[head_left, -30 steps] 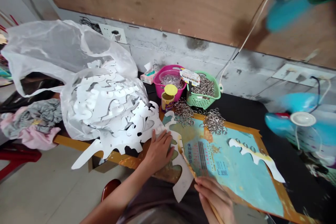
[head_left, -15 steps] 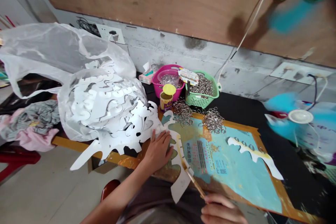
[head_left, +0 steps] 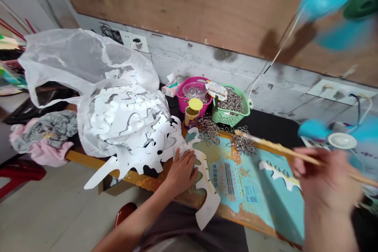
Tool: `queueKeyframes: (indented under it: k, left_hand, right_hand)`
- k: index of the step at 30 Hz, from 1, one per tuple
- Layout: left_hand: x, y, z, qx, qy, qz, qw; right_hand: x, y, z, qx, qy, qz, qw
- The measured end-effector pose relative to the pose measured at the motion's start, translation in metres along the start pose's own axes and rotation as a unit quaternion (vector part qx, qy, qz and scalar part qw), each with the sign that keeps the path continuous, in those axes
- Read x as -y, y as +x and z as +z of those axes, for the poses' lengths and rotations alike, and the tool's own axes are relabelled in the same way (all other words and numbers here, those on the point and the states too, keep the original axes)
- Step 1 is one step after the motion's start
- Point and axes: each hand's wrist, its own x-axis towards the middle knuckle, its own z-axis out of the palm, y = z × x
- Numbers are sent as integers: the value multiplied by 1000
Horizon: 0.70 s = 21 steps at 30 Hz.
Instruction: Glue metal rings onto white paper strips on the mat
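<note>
Bare concrete wall (head_left: 189, 57) rises behind a black-topped table (head_left: 274, 124), with a plywood panel (head_left: 177, 8) above it and a pink tub (head_left: 191, 104), a green basket (head_left: 228, 116) and a loose pile of metal rings (head_left: 209, 130) along the far side. A white card cut-out (head_left: 208, 201) lies across the near edge of a turquoise printed board (head_left: 251, 201), its long axis running from the person toward the rings. The left hand (head_left: 181, 172) is far nearer to it, spread flat with its fingertips at the card's left edge. The right hand (head_left: 326, 179) is well off to the right, above the board's far side, with a thin wooden stick (head_left: 277, 151) passing through it, nearly level, its yellow-smeared tip pointing left toward a second ring pile (head_left: 242, 144) (motion blur hides which fingers pinch it). Half a second ago that hand sat low at the near edge with the stick's tip down on the card; now it has risen and swung right, lifting the stick clear. The left hand has stayed in place.
</note>
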Motion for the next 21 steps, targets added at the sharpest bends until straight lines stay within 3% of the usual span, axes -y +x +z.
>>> queueKeyframes:
  k: [3,5,10,13,15,17,21]
  left_hand:
    - [1,0,0,5,-6,-8,1000]
    - [2,0,1,8,-12,-10,1000]
    - [3,0,3,-1,-21,-12,1000]
    - [2,0,3,-7,-17,-14,1000]
    - [2,0,3,-12,-13,-15,1000]
    - [3,0,4,-15,-11,-19,1000]
    - [5,2,6,-14,-11,-42,999]
  right_hand:
    - [-5,22,79,127,38,8,991]
    - [-12,31,122,156,46,-12,987]
    - [-32,35,194,246,-72,-107,961]
    - [-41,30,218,284,-141,-190,929]
    - [-46,28,225,300,-150,-204,920]
    - [-50,29,223,287,-123,-168,935]
    - [-57,35,204,167,6,-10,986]
